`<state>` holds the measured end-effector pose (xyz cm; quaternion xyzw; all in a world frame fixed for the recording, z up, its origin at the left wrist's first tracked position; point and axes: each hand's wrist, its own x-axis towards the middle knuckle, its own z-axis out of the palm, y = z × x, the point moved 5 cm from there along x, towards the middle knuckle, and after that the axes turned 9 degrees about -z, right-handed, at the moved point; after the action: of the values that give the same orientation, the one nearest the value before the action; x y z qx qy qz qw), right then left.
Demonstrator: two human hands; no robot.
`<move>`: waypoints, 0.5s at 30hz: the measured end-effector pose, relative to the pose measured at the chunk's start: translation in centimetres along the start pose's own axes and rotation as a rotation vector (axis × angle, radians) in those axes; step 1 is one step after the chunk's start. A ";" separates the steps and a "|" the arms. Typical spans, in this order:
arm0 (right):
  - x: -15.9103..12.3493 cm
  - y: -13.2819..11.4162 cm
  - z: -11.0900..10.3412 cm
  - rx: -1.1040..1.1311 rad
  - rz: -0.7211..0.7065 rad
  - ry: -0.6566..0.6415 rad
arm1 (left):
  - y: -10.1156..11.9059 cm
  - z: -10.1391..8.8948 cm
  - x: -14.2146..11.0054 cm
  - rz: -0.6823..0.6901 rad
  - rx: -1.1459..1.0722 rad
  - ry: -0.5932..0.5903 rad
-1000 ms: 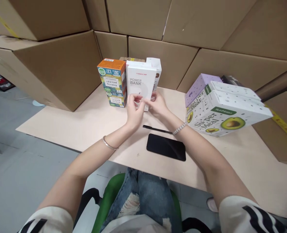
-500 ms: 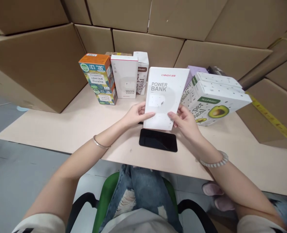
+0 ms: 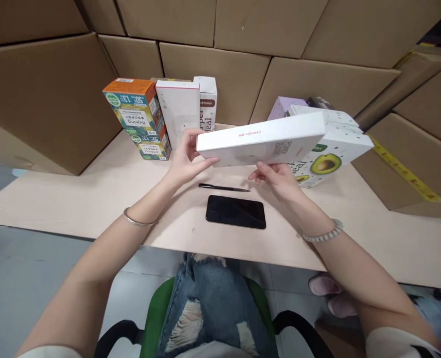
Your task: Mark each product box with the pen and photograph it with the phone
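My left hand grips the left end of a white power bank box, thumb along its lower edge. The box is lifted above the table, turned lengthwise and tilted, with a narrow side facing up. At the box's lower edge is my right hand, its thumb up against the edge and its loosely curled fingers below it, apart from the thumb. Under the box a black pen lies on the table. Nearer to me is a black phone, screen dark.
Stacked Binking boxes stand at the left beside another white power bank box and a NutriMotion box. NutriMotion avocado boxes and a purple box are at the right. Large cardboard boxes wall the table.
The power bank box has gone from upright to lengthwise and tilted. My left hand moved left and up with it, and my right hand's grip loosened. The pen has come into view.
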<state>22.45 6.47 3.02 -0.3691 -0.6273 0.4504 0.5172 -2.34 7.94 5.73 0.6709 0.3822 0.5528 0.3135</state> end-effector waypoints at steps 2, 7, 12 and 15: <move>0.2 0.5 -0.3 0.047 -0.008 0.056 | 0.0 -0.2 0.3 0.087 0.028 -0.024; 0.0 1.8 0.1 0.100 0.022 0.110 | -0.7 0.2 -0.1 0.312 0.178 -0.056; -0.5 1.5 0.2 -0.018 -0.072 0.166 | -1.7 1.3 -0.8 0.243 0.256 -0.138; -1.1 1.4 -0.2 -0.107 -0.122 0.215 | -2.4 1.4 -1.0 0.232 0.317 -0.120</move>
<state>22.85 5.95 1.40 -0.4032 -0.6127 0.3418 0.5876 -1.49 8.31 2.97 0.7830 0.3655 0.4770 0.1604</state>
